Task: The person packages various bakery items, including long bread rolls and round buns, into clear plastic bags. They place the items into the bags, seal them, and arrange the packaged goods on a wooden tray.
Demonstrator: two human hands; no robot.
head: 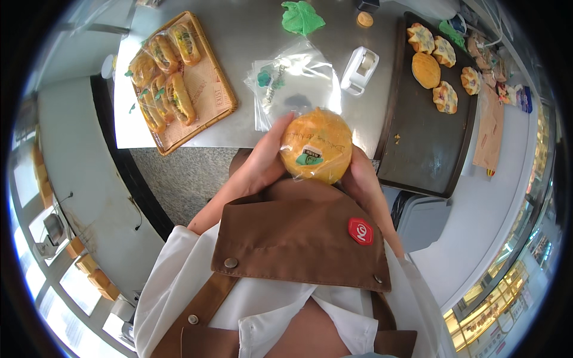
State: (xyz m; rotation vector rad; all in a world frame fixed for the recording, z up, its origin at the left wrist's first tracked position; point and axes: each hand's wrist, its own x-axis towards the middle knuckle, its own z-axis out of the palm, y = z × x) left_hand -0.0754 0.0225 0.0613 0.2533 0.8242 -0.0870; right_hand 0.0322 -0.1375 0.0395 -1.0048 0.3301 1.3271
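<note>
Close in front of my chest I hold a round golden bread (315,134) in a clear plastic bag that bears print and a green label. My left hand (271,150) grips its left side, with the thumb up along the edge. On the opposite side my right hand (361,168) holds it, its fingers mostly hidden behind the bread. Just beyond the bread, a stack of clear plastic bags (309,83) with green print lies on the steel table (241,27). A white tape dispenser (360,70) stands to the right of the bags.
At left, a wicker tray (210,85) lined with printed paper holds several wrapped filled rolls (181,98). A dark baking tray (421,147) at right carries several pastries (445,96). A green cloth (302,18) and a small round biscuit (365,19) lie at the back.
</note>
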